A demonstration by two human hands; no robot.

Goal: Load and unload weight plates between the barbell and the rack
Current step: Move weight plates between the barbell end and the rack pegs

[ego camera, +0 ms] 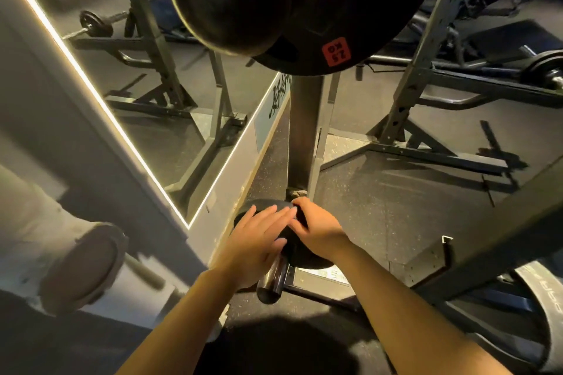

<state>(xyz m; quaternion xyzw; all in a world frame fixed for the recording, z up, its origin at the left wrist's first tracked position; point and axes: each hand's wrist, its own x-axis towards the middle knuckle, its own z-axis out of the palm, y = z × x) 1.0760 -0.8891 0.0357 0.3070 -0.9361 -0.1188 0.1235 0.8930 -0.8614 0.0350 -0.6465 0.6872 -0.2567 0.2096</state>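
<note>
Low on the rack, I see one small round black rubber weight plate (304,256) seated on a short chrome steel storage peg (272,278). My left hand (256,240) lies flat on its face, fingers straight and together. My right hand (316,227) curls over its upper rim, gripping it. Overhead hang two larger black plates; one big black disc with a red 25 KG label (336,51) is nearest.

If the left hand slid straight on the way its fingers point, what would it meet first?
The left hand lies flat on the small weight plate, fingers aimed up-right. It would likely meet the right hand gripping the plate's rim first, with the rack upright behind; depth is uncertain.
</note>
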